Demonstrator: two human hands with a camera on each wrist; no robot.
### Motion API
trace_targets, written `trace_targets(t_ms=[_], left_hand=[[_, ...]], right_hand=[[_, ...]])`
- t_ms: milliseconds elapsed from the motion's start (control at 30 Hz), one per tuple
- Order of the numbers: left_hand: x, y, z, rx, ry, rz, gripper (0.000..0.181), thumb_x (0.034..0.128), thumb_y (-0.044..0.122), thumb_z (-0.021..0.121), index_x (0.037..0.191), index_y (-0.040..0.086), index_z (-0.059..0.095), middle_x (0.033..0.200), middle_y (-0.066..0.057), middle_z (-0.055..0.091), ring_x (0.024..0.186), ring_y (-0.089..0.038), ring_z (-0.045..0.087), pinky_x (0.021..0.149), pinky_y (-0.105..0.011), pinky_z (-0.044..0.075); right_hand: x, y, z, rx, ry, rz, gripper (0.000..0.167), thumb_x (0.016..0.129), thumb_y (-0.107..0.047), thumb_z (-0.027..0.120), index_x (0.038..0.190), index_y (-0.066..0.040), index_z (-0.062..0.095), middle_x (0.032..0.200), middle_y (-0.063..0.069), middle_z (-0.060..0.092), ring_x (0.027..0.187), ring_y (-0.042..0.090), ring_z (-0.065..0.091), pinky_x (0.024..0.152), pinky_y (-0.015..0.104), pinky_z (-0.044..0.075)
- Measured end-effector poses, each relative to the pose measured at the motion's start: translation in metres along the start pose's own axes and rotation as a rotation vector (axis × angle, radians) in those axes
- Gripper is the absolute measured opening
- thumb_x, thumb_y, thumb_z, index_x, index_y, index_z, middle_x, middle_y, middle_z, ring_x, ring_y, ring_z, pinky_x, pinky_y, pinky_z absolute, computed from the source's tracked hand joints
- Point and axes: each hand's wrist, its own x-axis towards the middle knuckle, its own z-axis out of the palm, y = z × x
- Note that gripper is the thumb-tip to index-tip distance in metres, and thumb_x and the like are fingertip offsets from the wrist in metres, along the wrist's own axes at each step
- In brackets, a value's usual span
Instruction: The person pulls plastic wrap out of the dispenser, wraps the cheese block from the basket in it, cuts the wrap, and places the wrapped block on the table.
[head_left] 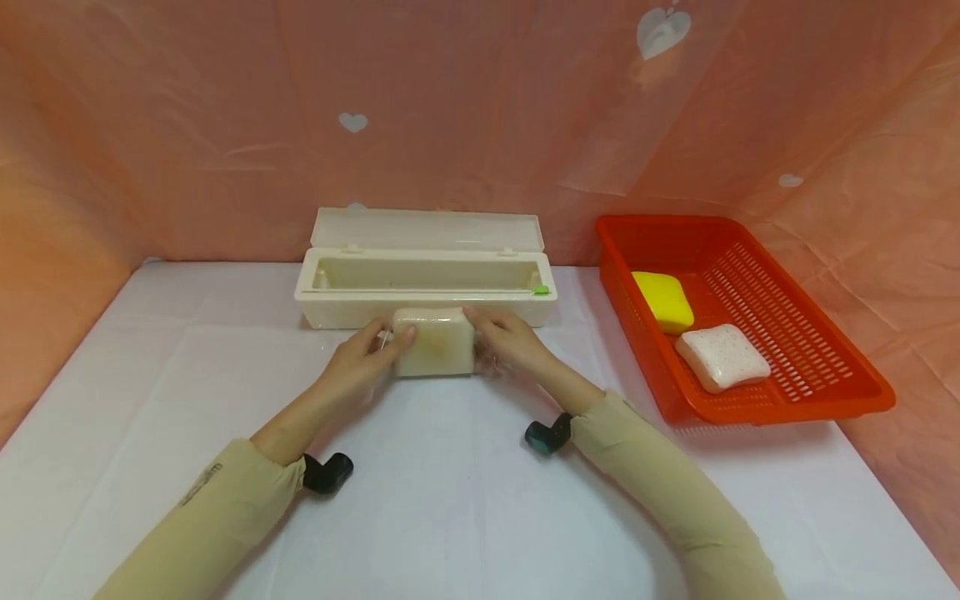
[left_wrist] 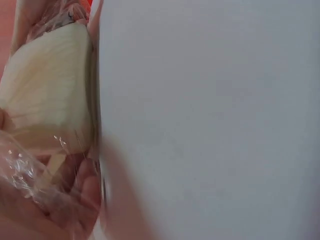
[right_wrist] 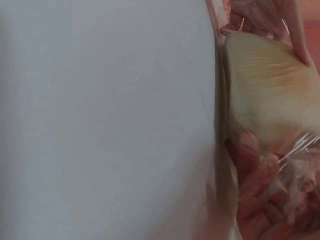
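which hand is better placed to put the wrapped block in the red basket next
Probably the right hand. It is at the right edge of the film-wrapped cream block, and the red plastic basket stands on that side; the left hand, holding the opposite edge, would likely have to cross over.

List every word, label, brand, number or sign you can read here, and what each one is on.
No text is readable.
Left sleeve: small dark lettering, too small and blurred to read.
Wrapped block, white box, red basket, yellow pad and speckled pad: no lettering visible.
Backdrop: white heart shapes, no words visible.
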Motion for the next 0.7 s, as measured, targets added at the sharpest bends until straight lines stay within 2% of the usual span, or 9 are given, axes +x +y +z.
trace_targets(t_ms=[133,233,433,533,600,700], left_hand=[[0.006,0.004,0.0,-0.069,-0.024,-0.076,0.065,0.0919,0.065,0.043,0.136,0.016,0.046,0.12,-0.02,0.056,0.104,-0.032,0.054,0.083,-0.041,0.048],[0.011,0.005,0.0,-0.081,-0.016,-0.099,0.072,0.0921,0.065,0.043,0.144,0.015,0.041,0.132,-0.019,0.052,0.117,-0.031,0.049,0.098,-0.045,0.041],[0.016,0.009,0.0,-0.094,-0.008,-0.114,0.071,0.0928,0.062,0.044,0.139,0.007,0.046,0.127,-0.019,0.056,0.108,-0.029,0.054,0.092,-0.04,0.043],[0.015,0.009,-0.001,-0.088,-0.015,-0.114,0.073,0.093,0.062,0.044,0.142,0.007,0.043,0.131,-0.02,0.054,0.114,-0.031,0.052,0.095,-0.043,0.043],[0.014,0.01,-0.001,-0.066,-0.014,-0.109,0.07,0.0932,0.062,0.043,0.139,0.008,0.046,0.129,-0.021,0.055,0.114,-0.033,0.052,0.096,-0.045,0.042],[0.011,0.009,-0.003,-0.011,0.012,-0.078,0.065,0.0935,0.059,0.044,0.132,0.007,0.051,0.128,-0.021,0.056,0.116,-0.034,0.051,0.096,-0.047,0.043]], right_hand=[[0.006,-0.002,0.0,0.003,-0.012,0.015,0.057,0.098,-0.055,0.039,0.086,-0.003,0.061,0.056,0.008,0.062,0.043,0.016,0.054,0.039,0.025,0.039],[0.01,-0.003,0.0,0.006,-0.023,0.007,0.059,0.099,-0.055,0.037,0.087,-0.002,0.061,0.057,0.01,0.062,0.044,0.016,0.056,0.039,0.024,0.039],[0.012,-0.007,-0.001,0.065,-0.054,-0.026,0.059,0.1,-0.053,0.037,0.092,0.001,0.062,0.058,0.009,0.06,0.043,0.014,0.057,0.038,0.022,0.04],[0.013,-0.006,-0.003,0.107,-0.081,-0.008,0.059,0.1,-0.052,0.038,0.092,0.001,0.061,0.057,0.006,0.058,0.043,0.013,0.056,0.039,0.022,0.04],[0.012,-0.006,-0.005,0.109,-0.103,-0.007,0.052,0.099,-0.048,0.043,0.094,-0.001,0.062,0.06,0.002,0.058,0.047,0.012,0.055,0.043,0.021,0.041],[0.009,-0.002,-0.01,0.091,-0.164,-0.033,0.032,0.094,-0.033,0.06,0.09,-0.002,0.062,0.06,0.001,0.055,0.052,0.013,0.052,0.049,0.023,0.043]])
